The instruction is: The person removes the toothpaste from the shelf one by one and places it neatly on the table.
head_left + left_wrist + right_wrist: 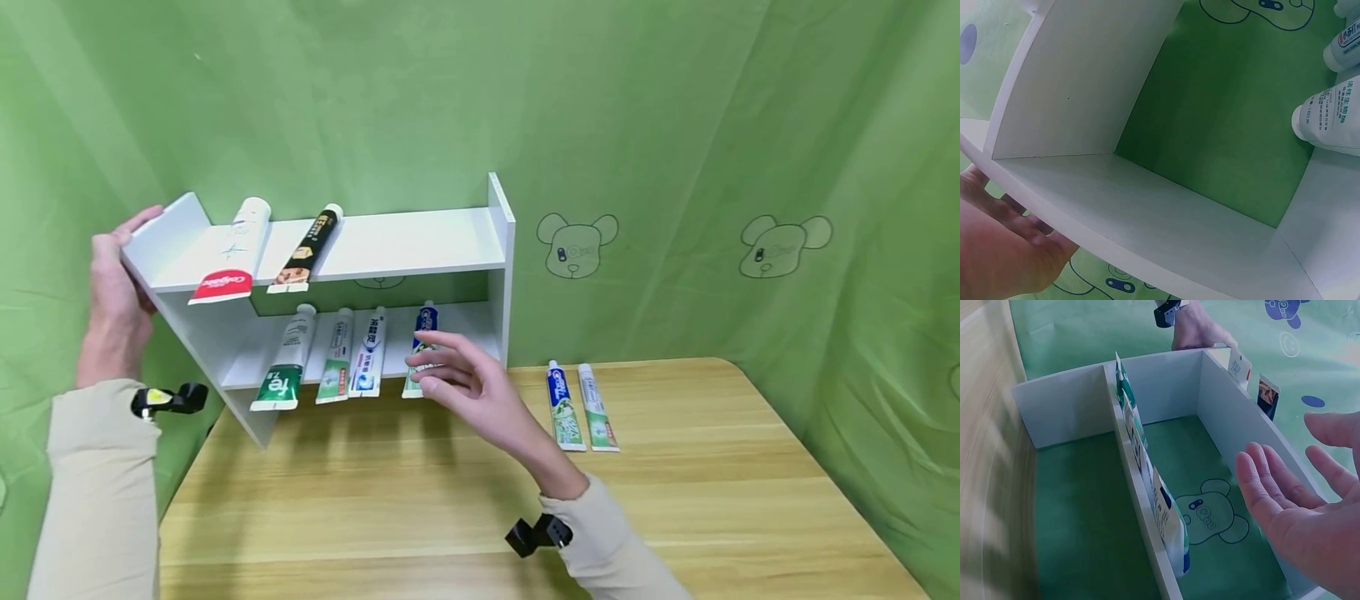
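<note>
The red end of the white tube (234, 250) near the left hand (116, 292) says "Colgate". The other words are too small to read.

I'm in a staged recording corner, not a real shop: green cloth (675, 125) printed with bears hangs behind the wooden table (675, 500), and on the table stands a small white shelf (420, 242) lined with toothpaste tubes (330, 358).
</note>
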A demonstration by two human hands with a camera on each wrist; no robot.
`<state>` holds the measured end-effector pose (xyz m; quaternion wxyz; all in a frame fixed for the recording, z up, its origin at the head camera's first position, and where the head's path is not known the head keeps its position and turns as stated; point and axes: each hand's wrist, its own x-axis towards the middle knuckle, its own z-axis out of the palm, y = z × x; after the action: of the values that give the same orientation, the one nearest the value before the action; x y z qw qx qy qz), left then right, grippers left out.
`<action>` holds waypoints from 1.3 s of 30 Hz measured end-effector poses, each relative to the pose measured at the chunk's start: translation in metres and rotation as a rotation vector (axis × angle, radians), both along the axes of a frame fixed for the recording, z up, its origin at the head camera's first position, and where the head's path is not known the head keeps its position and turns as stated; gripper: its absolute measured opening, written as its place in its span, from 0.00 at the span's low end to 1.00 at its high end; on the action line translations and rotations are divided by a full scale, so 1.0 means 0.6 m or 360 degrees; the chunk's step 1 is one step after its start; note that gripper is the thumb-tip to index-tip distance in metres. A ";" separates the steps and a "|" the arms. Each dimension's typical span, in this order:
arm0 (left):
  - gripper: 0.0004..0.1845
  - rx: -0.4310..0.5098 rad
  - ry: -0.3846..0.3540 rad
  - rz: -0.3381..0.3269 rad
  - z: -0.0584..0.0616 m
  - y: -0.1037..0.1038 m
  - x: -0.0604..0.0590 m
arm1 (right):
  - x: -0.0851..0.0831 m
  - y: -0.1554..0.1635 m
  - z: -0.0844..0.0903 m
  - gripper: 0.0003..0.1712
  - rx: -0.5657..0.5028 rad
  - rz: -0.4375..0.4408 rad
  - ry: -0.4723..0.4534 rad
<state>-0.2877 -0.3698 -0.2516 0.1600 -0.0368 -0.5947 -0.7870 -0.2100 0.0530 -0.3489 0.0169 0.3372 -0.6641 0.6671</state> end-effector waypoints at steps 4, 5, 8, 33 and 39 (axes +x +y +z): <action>0.25 0.0015 -0.0004 -0.0002 0.001 -0.002 0.001 | -0.003 -0.013 0.007 0.31 -0.0006 0.0020 0.0017; 0.25 0.0020 -0.0003 -0.0004 0.001 -0.002 0.001 | -0.004 -0.016 0.010 0.31 -0.0009 0.0026 0.0020; 0.25 0.0036 -0.0005 -0.0009 0.001 -0.003 0.001 | -0.007 -0.027 0.020 0.31 -0.0019 0.0043 0.0026; 0.25 0.0066 -0.0010 -0.0017 0.001 0.001 0.004 | -0.047 -0.105 0.089 0.30 -0.0115 0.0224 -0.0135; 0.25 0.0067 -0.0019 -0.0022 0.003 0.002 0.005 | -0.054 -0.123 0.101 0.29 -0.0126 0.0233 -0.0218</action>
<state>-0.2846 -0.3687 -0.2499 0.1519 -0.0328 -0.5785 -0.8007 -0.2426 -0.0208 -0.2883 -0.0642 0.3374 -0.6104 0.7137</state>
